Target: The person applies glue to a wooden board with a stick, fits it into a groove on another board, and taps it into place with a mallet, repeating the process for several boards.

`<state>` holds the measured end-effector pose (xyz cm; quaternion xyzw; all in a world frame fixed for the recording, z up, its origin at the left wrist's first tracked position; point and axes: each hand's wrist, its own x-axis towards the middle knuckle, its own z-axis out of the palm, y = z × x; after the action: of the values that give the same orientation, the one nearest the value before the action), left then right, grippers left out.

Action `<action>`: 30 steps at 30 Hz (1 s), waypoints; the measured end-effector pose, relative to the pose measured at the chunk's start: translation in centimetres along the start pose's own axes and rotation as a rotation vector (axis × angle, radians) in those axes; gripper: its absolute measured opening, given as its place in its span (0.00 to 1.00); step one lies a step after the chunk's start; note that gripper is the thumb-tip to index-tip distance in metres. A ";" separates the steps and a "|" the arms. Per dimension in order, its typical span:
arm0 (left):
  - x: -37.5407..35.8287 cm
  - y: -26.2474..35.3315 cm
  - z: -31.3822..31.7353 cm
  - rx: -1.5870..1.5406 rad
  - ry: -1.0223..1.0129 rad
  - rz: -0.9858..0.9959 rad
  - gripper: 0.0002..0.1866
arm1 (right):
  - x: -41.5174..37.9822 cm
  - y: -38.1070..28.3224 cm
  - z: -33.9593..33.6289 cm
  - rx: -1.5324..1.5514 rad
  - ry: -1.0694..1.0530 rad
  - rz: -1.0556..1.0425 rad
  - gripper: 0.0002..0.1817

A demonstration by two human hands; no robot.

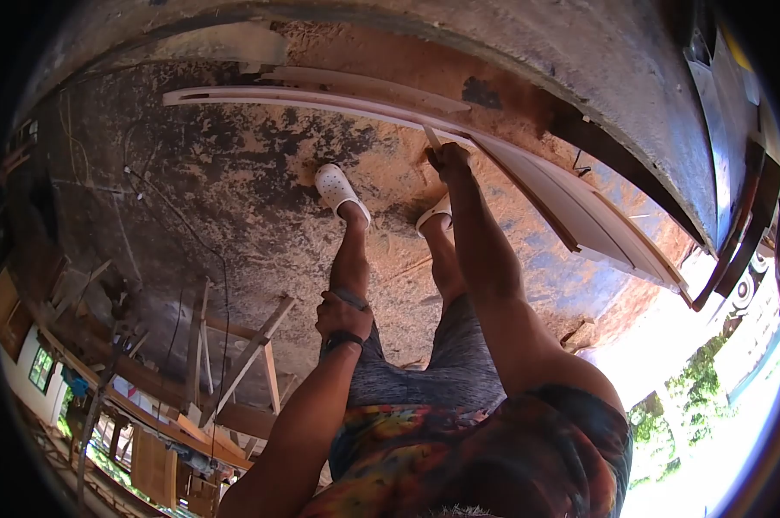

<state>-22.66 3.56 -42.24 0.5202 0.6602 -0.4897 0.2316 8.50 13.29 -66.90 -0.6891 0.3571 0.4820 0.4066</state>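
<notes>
My right hand (449, 161) reaches out past the right foot, its fingers closed round a short, flat, light strip (431, 136). The strip's far end meets the edge of a long, narrow pale board (321, 101) lying on the ground. Near my left knee is my left hand (343, 318), closed, with a dark band at the wrist. A thin grey object (348, 299) shows at its fingers, too small to name. Beside the pale board, to the right, lie wide panels (571, 203) with brown edge strips.
White clogs (336, 188) are on my feet, on the stained, dusty floor (261, 181). A dark cable (183, 211) crosses the floor at left. Wooden trestle legs (250, 354) and lumber stand lower left. A large curved grey surface (528, 52) runs along the top.
</notes>
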 end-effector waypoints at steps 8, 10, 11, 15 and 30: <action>-0.1 0.1 -0.9 -0.033 -0.042 -0.008 0.48 | 5.9 -0.5 0.7 -1.673 -0.053 -0.953 0.18; -0.2 -0.1 -0.7 -0.044 0.003 0.014 0.48 | 24.1 3.7 -0.9 -1.105 -0.279 -0.912 0.22; -0.1 -0.1 -0.8 -0.047 0.002 0.014 0.48 | 31.9 5.5 -1.5 -0.836 -0.387 -0.883 0.24; 0.0 -0.2 -0.9 -0.052 -0.040 0.000 0.48 | 0.9 -5.0 2.6 -1.779 -0.119 -0.852 0.24; 0.1 -0.6 -1.3 -0.058 -0.002 0.014 0.46 | 12.2 -7.4 5.2 -0.872 -0.401 -0.446 0.18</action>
<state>-22.99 4.71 -41.51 0.5174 0.6702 -0.4692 0.2510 16.52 19.84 -78.07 -0.7478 -0.1167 0.6099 0.2350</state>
